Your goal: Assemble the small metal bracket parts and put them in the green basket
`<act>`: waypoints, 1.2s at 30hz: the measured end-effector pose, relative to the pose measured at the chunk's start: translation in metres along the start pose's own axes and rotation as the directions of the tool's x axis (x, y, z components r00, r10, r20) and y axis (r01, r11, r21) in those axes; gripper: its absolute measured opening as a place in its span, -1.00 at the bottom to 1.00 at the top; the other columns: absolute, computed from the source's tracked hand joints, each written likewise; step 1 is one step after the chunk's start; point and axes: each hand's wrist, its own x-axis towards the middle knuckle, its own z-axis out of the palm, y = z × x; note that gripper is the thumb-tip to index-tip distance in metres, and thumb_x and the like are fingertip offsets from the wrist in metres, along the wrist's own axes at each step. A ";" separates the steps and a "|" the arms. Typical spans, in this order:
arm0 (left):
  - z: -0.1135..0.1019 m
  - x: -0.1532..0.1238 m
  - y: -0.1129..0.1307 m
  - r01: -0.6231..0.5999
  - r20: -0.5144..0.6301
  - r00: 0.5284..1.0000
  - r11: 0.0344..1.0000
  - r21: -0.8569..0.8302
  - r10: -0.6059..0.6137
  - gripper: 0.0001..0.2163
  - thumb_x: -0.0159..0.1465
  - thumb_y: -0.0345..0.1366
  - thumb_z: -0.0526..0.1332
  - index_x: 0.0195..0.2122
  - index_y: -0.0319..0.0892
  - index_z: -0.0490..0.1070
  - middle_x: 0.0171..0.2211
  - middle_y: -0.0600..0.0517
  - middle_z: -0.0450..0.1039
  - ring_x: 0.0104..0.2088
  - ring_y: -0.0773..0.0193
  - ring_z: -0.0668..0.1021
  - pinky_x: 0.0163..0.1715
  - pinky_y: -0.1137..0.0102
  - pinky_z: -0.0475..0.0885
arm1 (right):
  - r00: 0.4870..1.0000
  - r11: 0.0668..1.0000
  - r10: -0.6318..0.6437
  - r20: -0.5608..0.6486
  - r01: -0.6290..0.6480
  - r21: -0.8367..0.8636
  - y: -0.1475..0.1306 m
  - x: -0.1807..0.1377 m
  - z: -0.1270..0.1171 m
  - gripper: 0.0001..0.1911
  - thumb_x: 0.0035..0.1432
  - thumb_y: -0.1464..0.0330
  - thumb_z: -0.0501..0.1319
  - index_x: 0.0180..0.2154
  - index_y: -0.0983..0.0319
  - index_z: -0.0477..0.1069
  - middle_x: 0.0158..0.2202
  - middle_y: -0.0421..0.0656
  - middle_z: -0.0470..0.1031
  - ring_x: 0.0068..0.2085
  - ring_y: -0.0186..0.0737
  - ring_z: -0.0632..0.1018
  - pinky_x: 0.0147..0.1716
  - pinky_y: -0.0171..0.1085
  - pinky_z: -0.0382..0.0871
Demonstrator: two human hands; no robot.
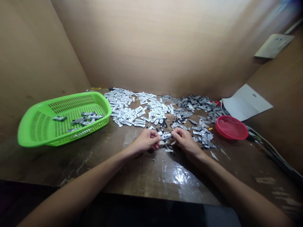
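My left hand and my right hand meet over the middle of the brown table. Both are closed in a pinch on one small white and grey metal part held between them. A few tiny loose bits lie on the table just under the hands. Behind them spreads a heap of white flat parts on the left and a heap of grey parts on the right.
A green plastic basket with several grey parts in it stands at the left. A red dish sits at the right, with white paper behind it and cables along the right edge. Cardboard walls enclose the table.
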 end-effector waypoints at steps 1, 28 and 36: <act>0.000 0.001 -0.001 -0.003 -0.013 1.000 1.000 0.013 0.003 -0.74 0.11 -0.14 0.23 -0.40 -0.28 0.35 -0.52 -0.02 0.45 -0.57 0.41 0.47 -0.55 0.51 0.36 | 1.000 1.000 -0.006 -0.007 0.006 0.001 -0.002 -0.001 0.001 -0.68 0.01 0.13 0.19 -0.50 0.25 0.24 -0.65 -0.33 0.16 -0.65 -0.46 0.16 -0.68 -0.43 0.02; 0.012 -0.012 0.012 -0.139 0.076 0.988 0.990 0.037 0.135 -0.72 0.13 -0.10 0.22 -0.39 -0.26 0.35 -0.55 0.06 0.35 -0.57 0.44 0.38 -0.57 0.54 0.27 | 0.976 0.971 -0.218 0.026 0.220 -0.099 0.002 -0.005 0.009 -0.67 0.04 0.16 0.20 -0.57 0.27 0.27 -0.63 -0.30 0.23 -0.58 -0.44 0.25 -0.59 -0.42 0.08; -0.045 0.004 0.032 -0.239 -0.379 0.922 0.893 -0.381 0.085 -0.90 0.17 -0.31 0.19 -0.33 -0.22 0.33 -0.46 0.08 0.38 -0.51 0.48 0.44 -0.51 0.60 0.37 | 0.931 0.689 -0.359 -0.064 0.218 -0.691 0.008 0.023 -0.046 -0.76 0.16 0.25 0.11 -0.24 0.24 0.45 -0.27 -0.08 0.45 -0.20 -0.21 0.43 -0.19 -0.25 0.25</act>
